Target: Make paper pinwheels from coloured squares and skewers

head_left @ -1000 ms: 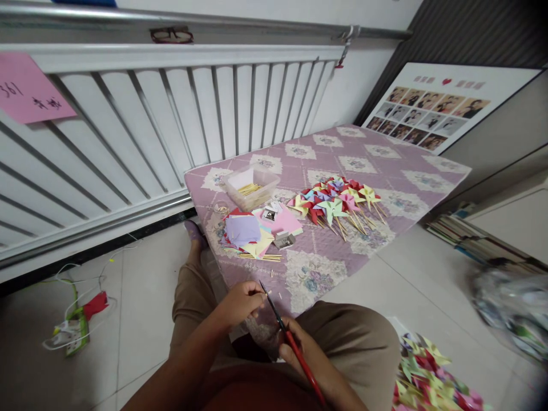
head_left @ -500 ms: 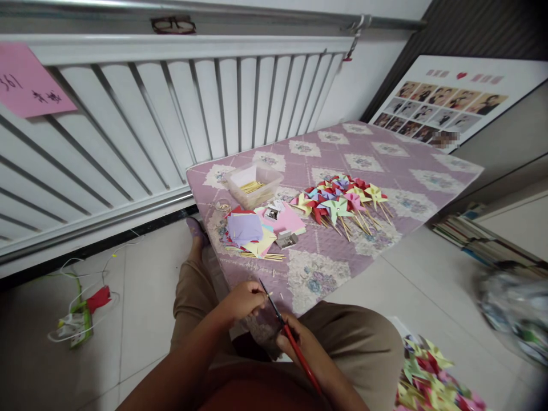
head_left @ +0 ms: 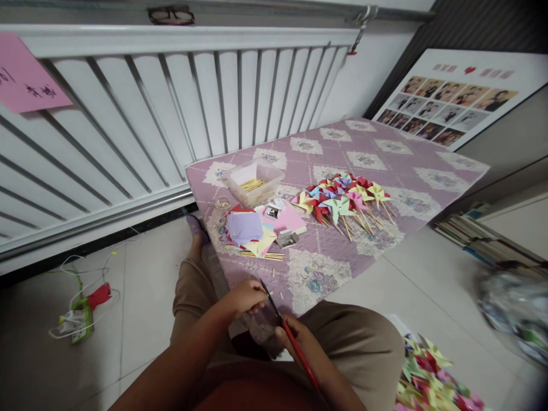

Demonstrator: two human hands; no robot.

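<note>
My right hand (head_left: 302, 342) grips red scissors (head_left: 276, 313), my left hand (head_left: 245, 298) pinches a small stick (head_left: 269, 294); beyond, quilted table (head_left: 402, 165), radiator (head_left: 171, 114).

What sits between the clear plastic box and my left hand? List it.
Head view: a stack of coloured paper sheets and a few wooden sticks lie between the box and the left hand.

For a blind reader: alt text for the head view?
A seated person's right hand holds red-handled scissors to a thin pale stick pinched in the left hand, beside a purple quilted table bearing paper pinwheels, coloured paper sheets and a clear box.
</note>
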